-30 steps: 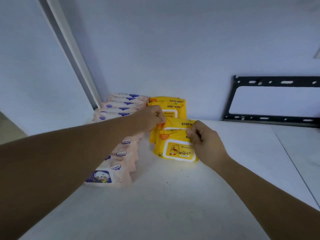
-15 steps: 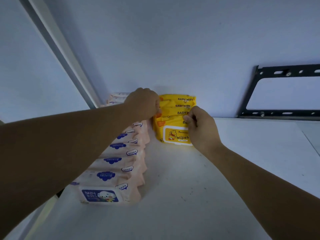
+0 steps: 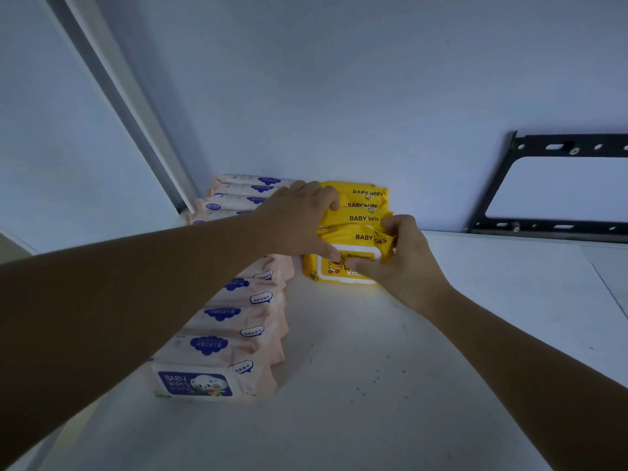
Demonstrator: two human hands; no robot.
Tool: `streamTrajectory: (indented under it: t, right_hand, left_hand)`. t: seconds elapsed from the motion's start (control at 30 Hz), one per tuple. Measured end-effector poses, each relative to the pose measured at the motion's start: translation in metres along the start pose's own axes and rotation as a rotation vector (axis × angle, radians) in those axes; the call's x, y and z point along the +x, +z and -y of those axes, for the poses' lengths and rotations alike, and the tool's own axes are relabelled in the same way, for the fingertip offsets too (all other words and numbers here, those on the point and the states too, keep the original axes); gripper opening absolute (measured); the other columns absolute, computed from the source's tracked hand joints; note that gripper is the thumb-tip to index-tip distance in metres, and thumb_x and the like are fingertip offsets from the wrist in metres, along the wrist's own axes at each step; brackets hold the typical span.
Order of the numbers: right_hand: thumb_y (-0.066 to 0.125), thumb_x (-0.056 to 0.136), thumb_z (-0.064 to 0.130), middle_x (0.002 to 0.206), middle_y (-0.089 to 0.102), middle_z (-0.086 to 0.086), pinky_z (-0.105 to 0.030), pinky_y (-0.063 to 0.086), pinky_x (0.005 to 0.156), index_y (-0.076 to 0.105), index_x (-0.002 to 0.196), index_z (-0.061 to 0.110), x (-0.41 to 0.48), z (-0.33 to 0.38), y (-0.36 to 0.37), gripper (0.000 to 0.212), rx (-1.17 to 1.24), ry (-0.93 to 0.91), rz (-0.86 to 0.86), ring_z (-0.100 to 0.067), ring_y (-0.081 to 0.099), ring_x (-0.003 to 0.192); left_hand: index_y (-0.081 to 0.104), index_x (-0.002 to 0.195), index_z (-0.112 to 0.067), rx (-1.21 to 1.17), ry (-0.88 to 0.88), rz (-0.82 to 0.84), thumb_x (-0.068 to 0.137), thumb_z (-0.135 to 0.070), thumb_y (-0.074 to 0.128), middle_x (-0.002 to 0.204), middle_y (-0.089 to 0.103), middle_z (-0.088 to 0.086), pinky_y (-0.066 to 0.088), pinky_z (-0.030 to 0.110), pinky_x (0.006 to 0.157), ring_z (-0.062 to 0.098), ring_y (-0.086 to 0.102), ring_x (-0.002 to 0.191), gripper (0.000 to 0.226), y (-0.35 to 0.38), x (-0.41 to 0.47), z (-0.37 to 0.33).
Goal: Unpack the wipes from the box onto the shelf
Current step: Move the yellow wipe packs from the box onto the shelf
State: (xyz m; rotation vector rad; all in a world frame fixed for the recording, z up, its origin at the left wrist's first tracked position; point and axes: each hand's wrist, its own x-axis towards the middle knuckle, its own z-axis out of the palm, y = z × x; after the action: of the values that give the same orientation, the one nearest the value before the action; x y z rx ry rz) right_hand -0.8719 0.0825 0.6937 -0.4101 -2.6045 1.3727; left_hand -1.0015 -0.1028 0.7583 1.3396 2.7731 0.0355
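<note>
Four yellow wipes packs [image 3: 365, 217] stand upright on the white shelf [image 3: 356, 368], one behind another, the rearmost against the back wall [image 3: 339, 96]; each top edge reads "BABY WIPES". The left grip [image 3: 299, 219] is clasped over the left ends of these packs: its fingers curl over the tops of the rear ones and one digit reaches down onto the face of the front pack [image 3: 339, 237]. The right grip [image 3: 404, 260] grasps the front pack at its upper right corner, fingertips pinching the crumpled top edge and the thumb lying across the duck label. A row of pink wipes packs [image 3: 238, 317] stands just beside the yellow ones on their left, running from the wall toward the camera; the left forearm crosses above it. A black metal bracket [image 3: 492, 185] is fixed to the wall, well to the right.
</note>
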Motion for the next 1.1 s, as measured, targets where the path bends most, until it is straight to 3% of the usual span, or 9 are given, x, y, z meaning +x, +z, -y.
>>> streamTrajectory:
  t: [0.07, 0.1, 0.23, 0.5, 0.73, 0.83, 0.93, 1.1]
  right_hand:
    - [0.091, 0.054, 0.058, 0.124, 0.052, 0.007, -0.037, 0.053, 0.094, 0.040, 0.133, 0.027, -0.001, -0.012, 0.000, 0.099, -0.084, 0.048, -0.024, -0.014, 0.053, 0.115]
    - [0.090, 0.053, 0.060, 0.124, 0.052, 0.008, -0.039, 0.053, 0.096, 0.043, 0.134, 0.027, -0.001, -0.016, 0.000, 0.099, -0.103, 0.076, -0.033, -0.014, 0.052, 0.117]
    - [0.078, 0.047, 0.075, 0.110, 0.063, 0.010, -0.047, 0.057, 0.089, 0.060, 0.115, 0.034, 0.010, -0.017, 0.007, 0.081, -0.130, 0.071, -0.031, -0.016, 0.061, 0.105]
    - [0.085, 0.052, 0.067, 0.111, 0.065, 0.012, -0.051, 0.051, 0.094, 0.047, 0.111, 0.035, 0.026, -0.003, 0.014, 0.077, -0.146, 0.133, 0.063, -0.020, 0.062, 0.104]
    - [0.078, 0.057, 0.072, 0.112, 0.067, 0.008, -0.050, 0.049, 0.097, 0.049, 0.107, 0.035, 0.014, 0.009, 0.010, 0.069, -0.253, 0.159, 0.062, -0.024, 0.062, 0.108]
    - [0.077, 0.051, 0.073, 0.113, 0.065, 0.004, -0.047, 0.053, 0.093, 0.055, 0.116, 0.027, 0.008, 0.006, 0.001, 0.083, -0.223, 0.151, 0.086, -0.025, 0.061, 0.109]
    - [0.084, 0.068, 0.059, 0.124, 0.060, 0.003, -0.035, 0.048, 0.089, 0.053, 0.133, 0.017, -0.002, -0.001, -0.014, 0.083, -0.162, 0.118, 0.065, -0.019, 0.058, 0.113]
    - [0.073, 0.085, 0.050, 0.120, 0.061, 0.005, -0.029, 0.043, 0.078, 0.062, 0.122, 0.021, -0.026, -0.017, -0.041, 0.049, -0.129, 0.054, -0.016, -0.013, 0.061, 0.097]
  left_hand:
    - [0.040, 0.137, -0.026, 0.013, 0.003, 0.002, 0.066, -0.075, 0.074, 0.128, 0.048, 0.000, 0.038, 0.037, 0.091, 0.021, 0.046, 0.118, 0.093, 0.000, -0.001, 0.001]
    - [0.039, 0.140, -0.026, 0.031, 0.006, 0.002, 0.065, -0.076, 0.074, 0.132, 0.046, 0.001, 0.039, 0.039, 0.095, 0.022, 0.045, 0.122, 0.097, 0.001, -0.001, 0.000]
    - [0.035, 0.146, -0.024, 0.164, 0.029, -0.009, 0.062, -0.079, 0.074, 0.134, 0.041, 0.004, 0.039, 0.046, 0.105, 0.026, 0.042, 0.125, 0.108, 0.006, 0.000, 0.000]
    - [0.038, 0.143, -0.031, 0.204, -0.030, -0.010, 0.060, -0.073, 0.079, 0.133, 0.041, 0.003, 0.039, 0.045, 0.101, 0.026, 0.041, 0.126, 0.102, 0.003, 0.001, 0.009]
    - [0.038, 0.143, -0.028, 0.253, -0.093, -0.046, 0.063, -0.073, 0.077, 0.133, 0.044, 0.005, 0.039, 0.045, 0.101, 0.027, 0.043, 0.124, 0.099, -0.002, -0.013, -0.009]
    - [0.042, 0.141, -0.027, 0.154, -0.103, -0.057, 0.070, -0.069, 0.074, 0.137, 0.044, 0.004, 0.038, 0.047, 0.105, 0.027, 0.042, 0.128, 0.088, -0.007, -0.026, -0.016]
    - [0.051, 0.133, -0.029, 0.049, -0.082, -0.055, 0.079, -0.062, 0.071, 0.136, 0.046, 0.001, 0.037, 0.044, 0.102, 0.023, 0.042, 0.126, 0.067, -0.012, -0.040, -0.025]
    - [0.066, 0.111, -0.028, -0.150, -0.041, -0.070, 0.088, -0.051, 0.069, 0.115, 0.060, -0.004, 0.048, 0.041, 0.093, 0.015, 0.054, 0.106, 0.033, -0.013, -0.058, -0.042]
